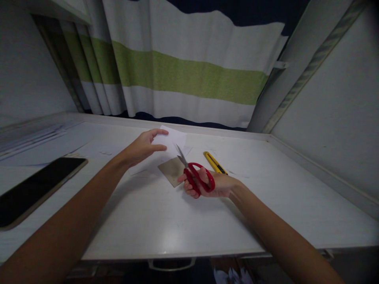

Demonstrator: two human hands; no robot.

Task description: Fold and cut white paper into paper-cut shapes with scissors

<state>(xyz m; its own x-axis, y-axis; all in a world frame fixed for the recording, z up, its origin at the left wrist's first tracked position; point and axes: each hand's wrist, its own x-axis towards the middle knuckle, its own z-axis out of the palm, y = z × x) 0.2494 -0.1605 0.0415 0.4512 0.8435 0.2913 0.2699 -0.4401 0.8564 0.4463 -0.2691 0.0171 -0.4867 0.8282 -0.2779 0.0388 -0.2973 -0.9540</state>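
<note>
Near the table's (166, 225) middle, seen from the head, the right hand (217, 184) is closed around red scissors (191, 178), thumb through a loop, presumably to control the parted blades. They point at white paper (175, 139) toward the far edge; the left hand's (143, 146) thumb and finger spread over it, grip unclear. Below the front edge, pale scraps (233, 275) sit in something too dark to identify.

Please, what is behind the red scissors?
Behind the blades, white paper and a flat tan piece show. The right hand and scissors cover the tan piece's right part, which cannot be seen.
</note>
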